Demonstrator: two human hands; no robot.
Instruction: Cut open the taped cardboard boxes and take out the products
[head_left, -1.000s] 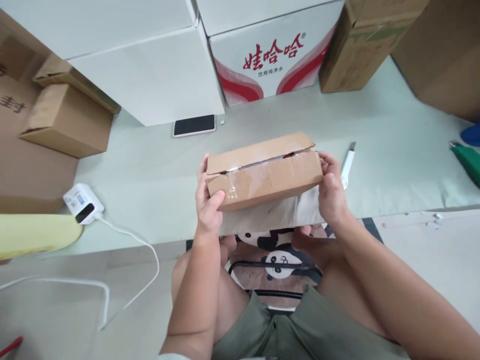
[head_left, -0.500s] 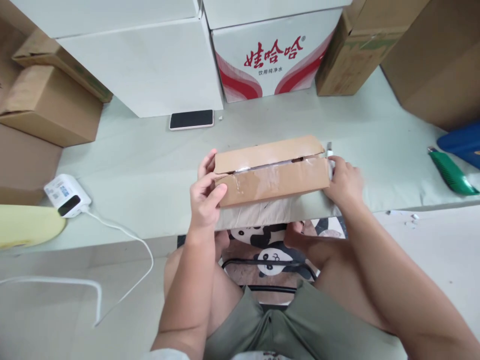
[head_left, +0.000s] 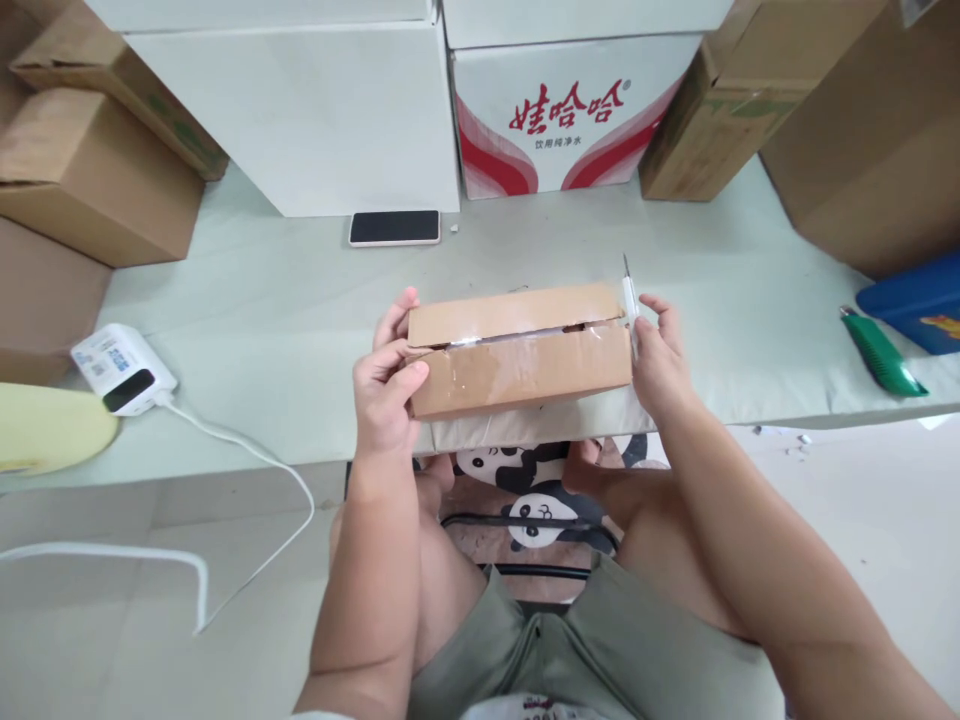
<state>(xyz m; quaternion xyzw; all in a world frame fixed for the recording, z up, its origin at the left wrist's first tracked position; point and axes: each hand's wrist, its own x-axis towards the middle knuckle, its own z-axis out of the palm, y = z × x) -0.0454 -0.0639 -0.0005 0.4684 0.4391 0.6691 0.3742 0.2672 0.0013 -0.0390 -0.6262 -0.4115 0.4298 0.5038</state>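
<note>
A small brown cardboard box (head_left: 521, 375) is in front of me near the table's front edge, with clear tape along its top. A narrow gap runs lengthwise between its top flaps. My left hand (head_left: 390, 385) grips the box's left end, thumb on the near side and fingers at the end and behind. At the right end, my right hand (head_left: 661, 360) is closed on a slim white utility knife (head_left: 630, 300), whose thin metal blade points away from me. The knife lies close beside the box's right edge; whether it touches, I cannot tell.
On the pale green tabletop (head_left: 255, 310) lie a phone (head_left: 395, 228) and a white device (head_left: 124, 370) with a cable. White cartons (head_left: 300, 120) and brown boxes (head_left: 112, 175) line the back. At right are a green-handled tool (head_left: 885, 355) and a blue container (head_left: 919, 300).
The box and both hands have shifted slightly left. My right hand has turned the knife so its blade rises clear beyond the box's far right corner. The camera view has moved a little.
</note>
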